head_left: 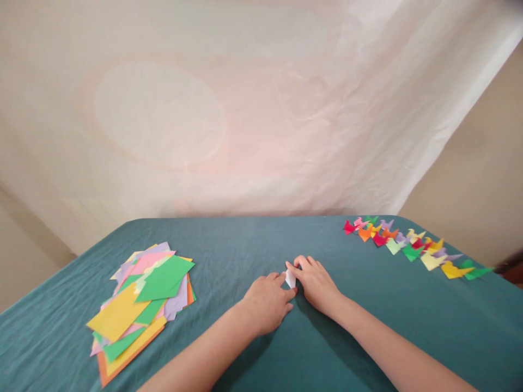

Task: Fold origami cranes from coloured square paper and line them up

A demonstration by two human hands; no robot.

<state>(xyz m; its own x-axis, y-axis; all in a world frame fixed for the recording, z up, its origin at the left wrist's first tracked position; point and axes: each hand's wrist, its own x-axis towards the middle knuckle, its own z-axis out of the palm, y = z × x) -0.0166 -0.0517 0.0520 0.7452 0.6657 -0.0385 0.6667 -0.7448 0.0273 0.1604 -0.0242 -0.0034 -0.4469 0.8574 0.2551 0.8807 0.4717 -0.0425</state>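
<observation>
A small folded white paper (290,278) lies on the teal tablecloth (253,239) in the middle of the table. My left hand (266,302) rests knuckles up just left of it, fingertips pressed against the paper's lower edge. My right hand (315,283) comes in from the right, its fingers curled and pinching the paper's top and right side. Most of the paper is hidden between the two hands.
A loose pile of coloured paper sheets (141,296) lies at the left, green and yellow on top. A row of several folded paper figures (408,244) in mixed colours runs along the far right edge. A pale cloth backdrop (245,109) hangs behind the table.
</observation>
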